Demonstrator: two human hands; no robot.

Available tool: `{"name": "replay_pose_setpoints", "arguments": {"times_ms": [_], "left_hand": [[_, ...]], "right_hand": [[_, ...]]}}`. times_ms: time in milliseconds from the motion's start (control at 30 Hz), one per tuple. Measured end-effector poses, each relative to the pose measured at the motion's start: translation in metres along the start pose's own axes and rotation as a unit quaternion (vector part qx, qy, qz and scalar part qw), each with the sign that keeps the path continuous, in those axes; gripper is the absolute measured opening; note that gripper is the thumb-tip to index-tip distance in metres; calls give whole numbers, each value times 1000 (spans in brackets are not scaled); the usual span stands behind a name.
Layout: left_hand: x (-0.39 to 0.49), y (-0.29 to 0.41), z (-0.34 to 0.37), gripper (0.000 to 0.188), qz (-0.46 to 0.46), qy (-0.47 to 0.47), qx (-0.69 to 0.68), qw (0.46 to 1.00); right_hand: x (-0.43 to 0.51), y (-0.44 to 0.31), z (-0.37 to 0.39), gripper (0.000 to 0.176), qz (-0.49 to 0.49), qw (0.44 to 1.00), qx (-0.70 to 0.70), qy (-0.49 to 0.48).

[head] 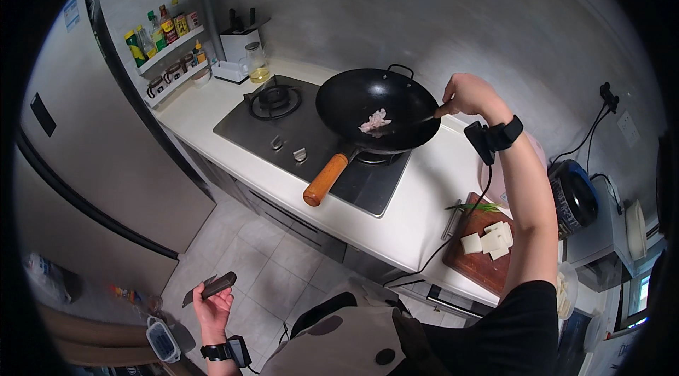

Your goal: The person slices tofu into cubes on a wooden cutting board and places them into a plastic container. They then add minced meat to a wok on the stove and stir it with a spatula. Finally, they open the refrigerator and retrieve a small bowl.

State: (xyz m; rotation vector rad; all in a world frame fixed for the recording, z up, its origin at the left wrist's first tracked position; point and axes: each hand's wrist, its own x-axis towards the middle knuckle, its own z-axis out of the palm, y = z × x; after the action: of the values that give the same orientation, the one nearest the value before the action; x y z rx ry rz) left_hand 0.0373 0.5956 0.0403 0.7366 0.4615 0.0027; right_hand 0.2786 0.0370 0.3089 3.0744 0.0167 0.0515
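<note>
My right hand (469, 94) grips the brown handle of a spatula (444, 109) at the wok's right rim. Its dark shaft reaches down into the black wok (345, 92), towards a small heap of pale meat pieces (375, 120); the spatula's blade is hard to make out against the dark metal. Over the right burner, the wok points its wooden handle (326, 179) towards me. Low on the left, away from the counter, my left hand (215, 307) holds what looks like a dark-handled knife (220, 283) above the floor.
The gas hob (254, 132) has a bare left burner (275, 100). A glass oil jug (258, 65) and a knife block (241, 44) stand behind it. White tofu pieces (493, 240) and green stalks (482, 207) lie on a wooden cutting board (472, 264). A cable hangs from my right wrist.
</note>
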Motion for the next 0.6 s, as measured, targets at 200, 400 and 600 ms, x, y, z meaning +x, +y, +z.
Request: {"name": "replay_pose_setpoints", "arguments": {"times_ms": [200,400,600], "left_hand": [[3,-5,4,43,-9,-3,-2,1000],[-1,-6,-5,43,-7,4,-4,1000],[-3,-9,-12,44,-3,25,-18,1000]], "right_hand": [[17,-26,31,23,1,998,-59,35],[29,-26,47,14,-11,985,-53,166],[27,-34,52,14,-10,996,-39,85]]}}
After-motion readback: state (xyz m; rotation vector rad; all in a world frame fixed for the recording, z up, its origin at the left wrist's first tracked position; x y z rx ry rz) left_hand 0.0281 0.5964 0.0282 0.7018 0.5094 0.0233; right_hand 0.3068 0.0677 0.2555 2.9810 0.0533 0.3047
